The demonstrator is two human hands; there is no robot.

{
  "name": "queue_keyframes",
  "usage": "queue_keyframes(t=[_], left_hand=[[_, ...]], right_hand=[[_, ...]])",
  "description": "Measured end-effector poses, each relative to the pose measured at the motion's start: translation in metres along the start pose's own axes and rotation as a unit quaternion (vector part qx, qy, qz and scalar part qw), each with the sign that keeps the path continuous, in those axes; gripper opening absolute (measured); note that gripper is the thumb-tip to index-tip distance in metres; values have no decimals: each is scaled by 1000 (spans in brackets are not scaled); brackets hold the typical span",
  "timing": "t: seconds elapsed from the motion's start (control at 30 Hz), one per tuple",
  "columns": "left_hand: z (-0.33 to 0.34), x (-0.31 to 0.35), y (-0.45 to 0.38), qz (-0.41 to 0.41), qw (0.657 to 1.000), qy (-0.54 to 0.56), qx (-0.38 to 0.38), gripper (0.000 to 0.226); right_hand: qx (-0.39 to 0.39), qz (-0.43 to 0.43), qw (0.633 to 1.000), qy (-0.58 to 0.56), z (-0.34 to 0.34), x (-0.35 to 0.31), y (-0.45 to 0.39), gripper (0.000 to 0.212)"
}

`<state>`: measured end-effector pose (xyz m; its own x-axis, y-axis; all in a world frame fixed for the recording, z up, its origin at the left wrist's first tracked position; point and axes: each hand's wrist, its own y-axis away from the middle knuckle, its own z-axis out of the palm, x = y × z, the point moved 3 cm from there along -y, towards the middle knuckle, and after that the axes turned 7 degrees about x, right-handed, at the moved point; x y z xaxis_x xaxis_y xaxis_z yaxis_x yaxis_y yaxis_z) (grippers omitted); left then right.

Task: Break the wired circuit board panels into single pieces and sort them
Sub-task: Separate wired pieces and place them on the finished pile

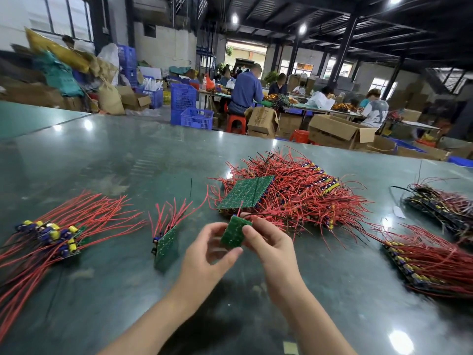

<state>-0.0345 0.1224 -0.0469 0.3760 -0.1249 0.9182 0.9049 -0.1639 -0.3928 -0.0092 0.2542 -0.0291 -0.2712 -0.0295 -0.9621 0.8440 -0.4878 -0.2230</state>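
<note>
A small green circuit board piece (233,231) is held above the table between both hands. My left hand (210,254) pinches its lower left edge with thumb and fingers. My right hand (268,242) pinches its right edge. Just behind it a larger green panel (245,192) lies on a big heap of red-wired boards (302,190). To the left a narrow board strip (166,245) with red wires stands on its edge. Far left lies a pile of single pieces (55,237) with yellow and blue parts and long red wires.
The green table (102,155) stretches wide to the left and back. Two stacks of wired panels sit at the right: one nearer (425,262), one farther (445,206). People work at tables beyond, among cardboard boxes (337,130) and blue crates (197,117).
</note>
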Motion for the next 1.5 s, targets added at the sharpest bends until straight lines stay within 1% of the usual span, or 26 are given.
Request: queue_keyframes(t=[0.07,0.13,0.2,0.23,0.3,0.37,0.4,0.43,0.47,0.5,0.57,0.63,0.7,0.77,0.87,0.93,1.07,1.13,1.23,1.3,1.37,1.43,1.5], left_hand=[[0,-4,0,-35,999,20,28,25],[-4,-4,-2,-55,996,44,54,22],[-6,-4,-3,-71,993,76,60,17],[-6,-4,-3,-77,992,83,61,16],[-5,-5,-4,-87,990,89,70,16],[-5,-7,-4,-98,986,106,84,17],[-5,-7,-4,-100,985,112,86,18],[-6,-7,-4,-94,986,110,85,20],[-7,-7,-4,-79,989,95,83,22],[-7,-6,-5,-56,993,68,80,25],[-9,-5,-5,-3,997,-5,79,31],[-11,-1,-4,43,994,-59,82,37],[-13,1,-4,71,990,-85,86,41],[-15,3,-5,88,987,-98,91,43],[-17,6,-6,126,972,-161,117,45],[-18,7,-6,141,966,-179,125,44],[-20,9,-7,155,969,-166,95,39],[-21,10,-8,162,968,-172,85,33],[-23,12,-8,175,963,-193,72,29],[-25,12,-10,168,964,-194,65,35],[-24,10,-11,146,971,-182,55,42],[-24,7,-11,122,979,-158,44,44],[-24,5,-10,113,982,-140,50,45]], right_hand=[[-7,-11,1000,25,0,2,0,22],[-3,-32,999,39,0,2,1,19],[22,-51,998,40,-2,2,1,26],[40,-54,997,41,-3,2,1,26],[71,-65,993,67,-6,-1,2,13],[73,-103,987,103,-9,-4,4,29],[62,-130,983,113,-8,-5,5,32],[50,-156,980,115,-6,-8,7,27],[31,-177,976,122,-3,-10,9,15],[16,-191,972,138,0,-11,10,12],[3,-222,955,197,3,-10,10,29],[-15,-256,935,243,5,-11,11,30],[-23,-283,923,261,5,-12,12,26],[-36,-278,925,257,4,-11,10,30],[-81,-230,942,229,6,-10,9,38],[-88,-229,943,226,7,-10,9,37],[-76,-227,946,218,3,-12,6,37],[-88,-209,945,234,1,-11,3,35],[-118,-217,930,274,-1,-10,0,29],[-128,-229,922,284,-2,-10,-1,29],[-117,-240,920,286,-3,-9,-1,28],[-106,-247,918,292,-3,-7,-1,26],[-102,-254,914,299,-3,-6,0,25]])
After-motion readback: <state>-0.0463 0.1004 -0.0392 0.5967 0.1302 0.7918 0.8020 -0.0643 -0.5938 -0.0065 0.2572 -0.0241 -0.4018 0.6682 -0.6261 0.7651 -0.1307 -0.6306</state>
